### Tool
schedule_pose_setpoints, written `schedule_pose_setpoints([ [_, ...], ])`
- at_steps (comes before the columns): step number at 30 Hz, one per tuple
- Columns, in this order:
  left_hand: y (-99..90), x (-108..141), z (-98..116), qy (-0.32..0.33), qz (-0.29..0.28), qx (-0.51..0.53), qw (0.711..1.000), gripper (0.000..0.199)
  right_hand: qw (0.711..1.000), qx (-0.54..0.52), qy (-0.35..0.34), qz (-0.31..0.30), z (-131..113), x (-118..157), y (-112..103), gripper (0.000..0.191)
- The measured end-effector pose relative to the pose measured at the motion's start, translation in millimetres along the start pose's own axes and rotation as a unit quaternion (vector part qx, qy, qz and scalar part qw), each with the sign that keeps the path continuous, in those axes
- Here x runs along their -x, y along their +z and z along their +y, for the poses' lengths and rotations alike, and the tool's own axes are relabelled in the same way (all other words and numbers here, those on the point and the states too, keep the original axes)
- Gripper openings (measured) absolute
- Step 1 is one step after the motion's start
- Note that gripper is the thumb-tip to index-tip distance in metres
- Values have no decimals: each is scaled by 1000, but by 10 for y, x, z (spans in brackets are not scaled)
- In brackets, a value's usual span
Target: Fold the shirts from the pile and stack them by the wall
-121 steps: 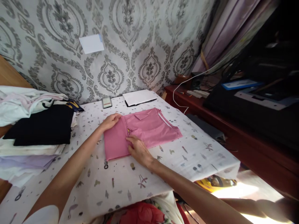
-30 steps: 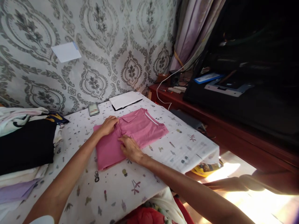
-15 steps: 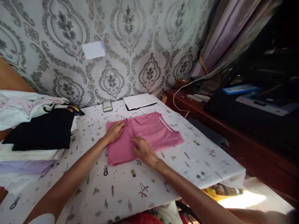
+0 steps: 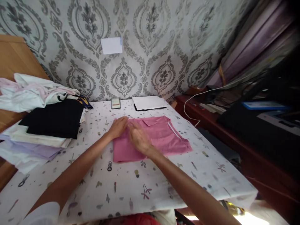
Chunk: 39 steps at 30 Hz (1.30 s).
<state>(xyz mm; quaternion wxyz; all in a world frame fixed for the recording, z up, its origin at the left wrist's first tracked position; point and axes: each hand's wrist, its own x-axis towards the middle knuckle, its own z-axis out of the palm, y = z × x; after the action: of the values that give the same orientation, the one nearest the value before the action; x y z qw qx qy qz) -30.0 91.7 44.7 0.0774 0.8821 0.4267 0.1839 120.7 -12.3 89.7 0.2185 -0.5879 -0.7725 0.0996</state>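
A pink garment (image 4: 159, 137), folded flat with its neckline edge to the right, lies on the patterned white cloth (image 4: 122, 193). My left hand (image 4: 119, 126) rests flat on its upper left part, palm down, fingers stretched toward the top edge. Just to the right, my right hand (image 4: 139, 137) lies over the folded part, its fingers blurred by motion near the left hand's fingertips. Whether the right fingers pinch any fabric cannot be made out.
Stacked clothes stand at the left, a black one (image 4: 56, 118) among them. Behind the garment lie a white flat item (image 4: 150, 103) and a small card-like object (image 4: 116, 103). A red-brown cabinet (image 4: 187, 107) with a white cable (image 4: 185, 106) is at the right.
My right hand has moved up the garment, closer to the left hand's fingertips. The left hand stays on the upper left part. The camera view has shifted left.
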Motion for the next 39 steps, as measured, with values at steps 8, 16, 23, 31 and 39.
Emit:
schedule_pose_setpoints([
  [8,104,226,-371,-78,-54,-24,995,57,995,54,34,-70,268,-291,388,58],
  [16,-66,93,-723,-50,26,85,995,33,998,5,-56,-10,60,-47,303,37],
  [23,-222,-142,-831,-71,-10,226,971,6,986,-24,-158,-52,-187,124,366,45],
  [31,-311,-220,-758,-32,-70,320,944,18,991,103,4,-88,158,-669,378,52],
  [39,-373,-262,-842,-30,-116,332,936,24,985,128,28,-108,247,-684,520,63],
])
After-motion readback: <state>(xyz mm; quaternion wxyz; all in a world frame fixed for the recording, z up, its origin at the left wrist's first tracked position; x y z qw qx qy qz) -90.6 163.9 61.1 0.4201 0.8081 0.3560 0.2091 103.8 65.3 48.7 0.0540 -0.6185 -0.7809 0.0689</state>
